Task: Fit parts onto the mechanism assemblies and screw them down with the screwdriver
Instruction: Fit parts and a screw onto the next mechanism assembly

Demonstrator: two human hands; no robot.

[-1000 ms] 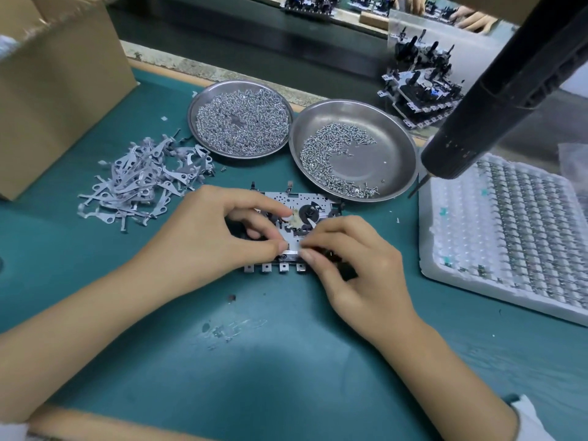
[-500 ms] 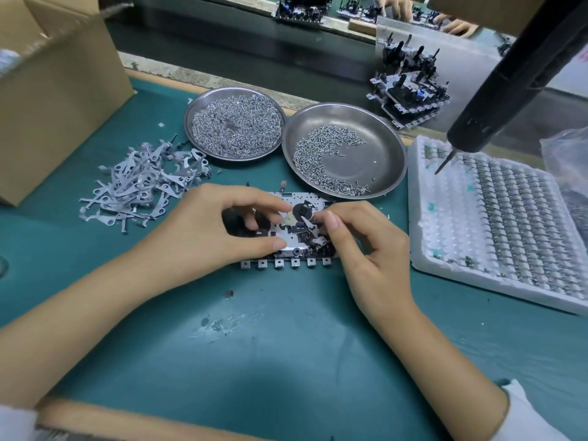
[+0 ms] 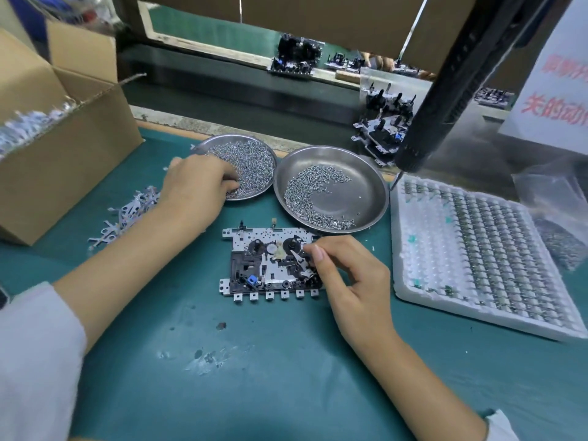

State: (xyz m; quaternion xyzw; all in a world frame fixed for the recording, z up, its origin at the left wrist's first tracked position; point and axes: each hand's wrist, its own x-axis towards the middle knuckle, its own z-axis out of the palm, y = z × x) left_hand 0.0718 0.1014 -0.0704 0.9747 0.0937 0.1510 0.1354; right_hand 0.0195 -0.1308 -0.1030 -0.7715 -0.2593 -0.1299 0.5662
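Mechanism assembly: the mechanism assembly point(image 3: 270, 262) lay flat on the green mat point(image 3: 286, 377), near the middle of my bench, its row of small metal tabs toward me
My right hand: my right hand point(image 3: 353, 281) sat at the assembly's right end, fingers curled, the thumb and forefinger nipped together on the small grey lever point(image 3: 299, 257) seated on the plate beside the black hub
My left hand: my left hand point(image 3: 197, 186) was well away from the assembly, up and to the left, knuckles up, its fingertips bent down into the heap of screws; whether I had one pinched I could not tell, the fingers hid it
Left dish: the left dish point(image 3: 254, 163) was full of small screws point(image 3: 254, 157) and touched the rim of the other
Right dish: the right dish point(image 3: 366, 186) lay just beyond the assembly, with a crescent of screws along its near and left side
Screwdriver: the screwdriver point(image 3: 445, 100) hung over the bench on my right, untouched by either hand, its bit above the far corner of the tray
White tray: the white tray point(image 3: 413, 294) of tiny parts stood right of the assembly
Loose levers: a pile of grey levers point(image 3: 127, 214) lay beside the cardboard box point(image 3: 63, 173), behind my left forearm
Finished units: stacked assemblies point(image 3: 381, 135) stood beyond the right dish
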